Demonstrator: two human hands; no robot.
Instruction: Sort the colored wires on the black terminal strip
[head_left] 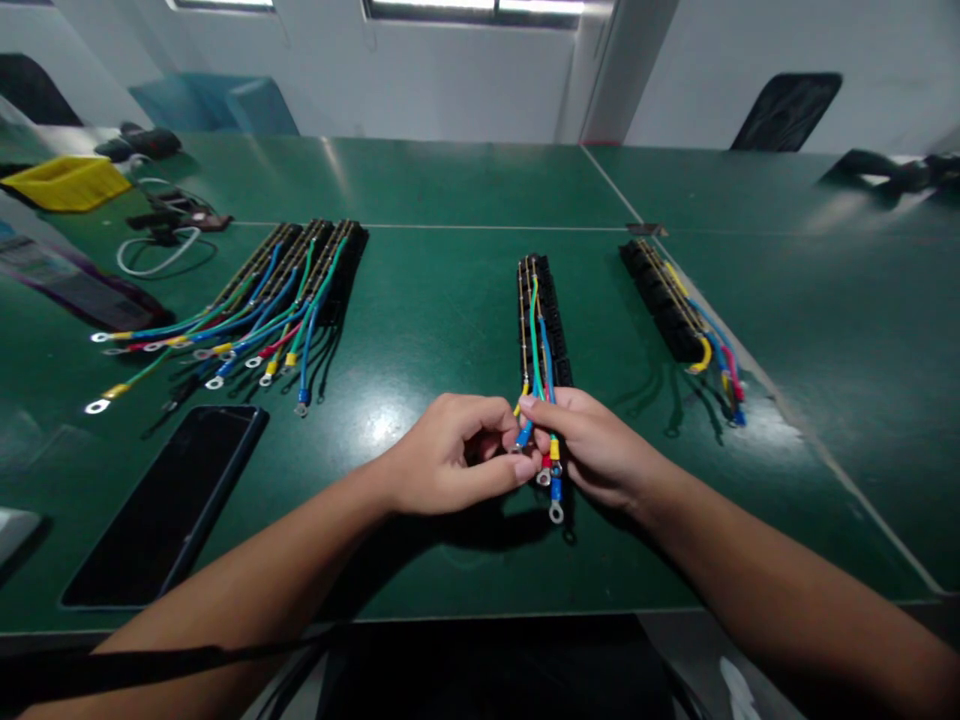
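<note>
A black terminal strip [556,335] lies lengthwise on the table, with green, blue, yellow and red wires running along it toward me. My left hand [457,455] pinches a wire with a blue ring terminal [523,436] between thumb and fingers. Closed around the wire bundle beside it is my right hand [600,440], its thumb resting on top of the wires. Below the fingers hang more ring terminals, among them a blue one [556,500] and a red one [544,470]. Parts of the wires are hidden by my fingers.
Several similar wired strips [341,270] lie at the left, their ring terminals fanned toward me. Another wired strip [664,305] lies at the right. A phone [169,505] sits near the left front edge of the green table [435,270]. A white cable [161,255] lies behind.
</note>
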